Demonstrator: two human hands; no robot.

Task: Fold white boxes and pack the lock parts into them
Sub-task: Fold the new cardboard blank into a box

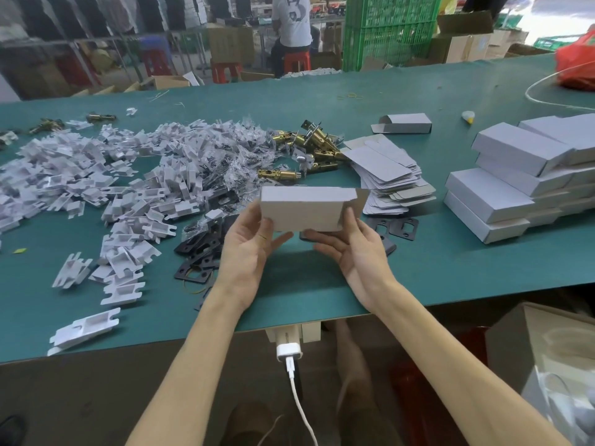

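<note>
Both hands hold a small white cardboard box (pixel 306 209) above the near middle of the green table (pixel 322 284). The left hand (pixel 248 243) pinches its left end. The right hand (pixel 351 249) cups its right end, thumb up on the open flap. Black metal strike plates (pixel 199 251) lie just beneath. Far left is a heap of white plastic inserts (pixel 112 175); beyond are brass latch bolts (pixel 310 146). To the right are flat box blanks (pixel 389 175) and stacked closed white boxes (pixel 515 181).

Matt white cardboard box (pixel 306 209) with raw grey-brown flap, matt white card flat blanks (pixel 386 175), smooth matt green table (pixel 418 268), shiny brass-coloured metal latches (pixel 318 140), matt black plates (pixel 399 225), matt white plastic inserts (pixel 112 175), glossy crinkled clear plastic small bags (pixel 225 169), glossy plastic red bag (pixel 576 66), green plastic mesh crate (pixel 389 27)
</note>
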